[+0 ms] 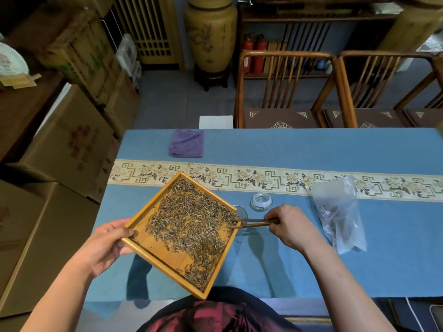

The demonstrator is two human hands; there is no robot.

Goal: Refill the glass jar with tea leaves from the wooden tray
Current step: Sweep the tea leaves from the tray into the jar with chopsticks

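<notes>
Tea leaves (191, 226) lay thick across the tray (153, 250), which your left hand (105, 243) gripped by its near-left corner, thumb curled over the rim, so that it hung tilted above the table (311, 259) with its right corner lowest. Beyond that low corner, touching it in this view, stood the jar (242, 213), mostly hidden behind the rim; its mouth could only be guessed at. Your right hand (291, 226) pinched a pair of wooden tongs (251, 223), tips resting among the leaves at the tray's right edge. Past the jar from the tray sat the glass lid (261, 201), and further right of it a clear plastic bag (340, 214).

Judging from this, the step was raking leaves over the low corner into the jar. Doing it well called for keeping that corner directly over the mouth, since a wide edge spills past a narrow opening. Small strokes with the tongs would have suited better than a steep tilt, because long dry leaves slide in clumps. A few strands seemed already loose on the cloth near the tray's right side.
</notes>
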